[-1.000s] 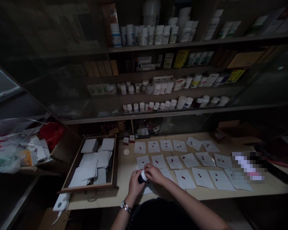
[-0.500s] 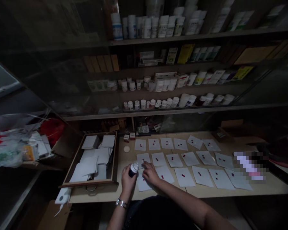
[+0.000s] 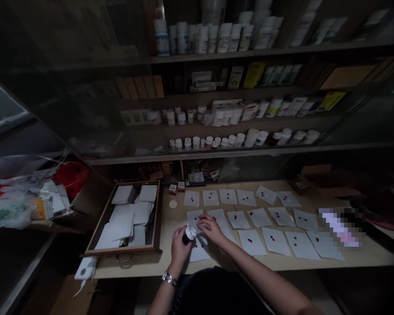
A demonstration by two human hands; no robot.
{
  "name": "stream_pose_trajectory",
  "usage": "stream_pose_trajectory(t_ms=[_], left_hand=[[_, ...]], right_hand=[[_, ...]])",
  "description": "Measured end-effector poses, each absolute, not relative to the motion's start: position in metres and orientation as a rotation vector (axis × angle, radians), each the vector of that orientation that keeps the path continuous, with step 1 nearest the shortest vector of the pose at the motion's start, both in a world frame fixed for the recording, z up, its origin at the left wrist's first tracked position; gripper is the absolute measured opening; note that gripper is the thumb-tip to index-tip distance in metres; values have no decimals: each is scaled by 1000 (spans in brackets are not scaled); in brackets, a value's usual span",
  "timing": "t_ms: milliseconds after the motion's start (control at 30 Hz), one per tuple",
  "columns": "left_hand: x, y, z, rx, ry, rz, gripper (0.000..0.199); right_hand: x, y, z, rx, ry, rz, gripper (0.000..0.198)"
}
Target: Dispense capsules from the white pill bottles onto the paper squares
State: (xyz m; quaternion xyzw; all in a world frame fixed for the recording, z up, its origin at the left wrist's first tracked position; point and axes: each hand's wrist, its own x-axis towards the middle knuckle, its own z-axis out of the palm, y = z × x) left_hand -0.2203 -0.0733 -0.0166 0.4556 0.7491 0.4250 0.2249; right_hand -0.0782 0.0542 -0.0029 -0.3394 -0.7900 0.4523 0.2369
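My left hand is wrapped round a small dark bottle with a white top, tilted to the right. Just right of the bottle's mouth, my right hand hovers over the papers with fingers stretched and slightly apart; no thing shows between them. Below the hands lies a white paper square with two red pills on it. More paper squares, laid out in three rows, bear small red pills. A round white lid lies on the table behind the bottle.
An open drawer with stacks of white paper stands to the left. Two small boxes are at the back. Shelves of medicine bottles rise behind the table. Plastic bags lie far left.
My left hand has moved a little right with the bottle, tipping it more. My right hand has lifted off the paper, and two red pills now show on the near-left square.
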Motion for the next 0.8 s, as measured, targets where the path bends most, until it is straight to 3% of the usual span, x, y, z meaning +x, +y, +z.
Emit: stream_pose_trajectory(t_ms=[133,400,800], left_hand=[[-207,-66,-12,1354,1951,1089,57],[-194,-69,-21,1496,1858,963,59],[-198,-69,-13,1400,1910,980,59]], right_hand=[[-75,43,14,-862,-2417,1271,16],[-64,39,7,-1209,-2922,1027,19],[-59,34,-9,-1004,-2349,1225,19]])
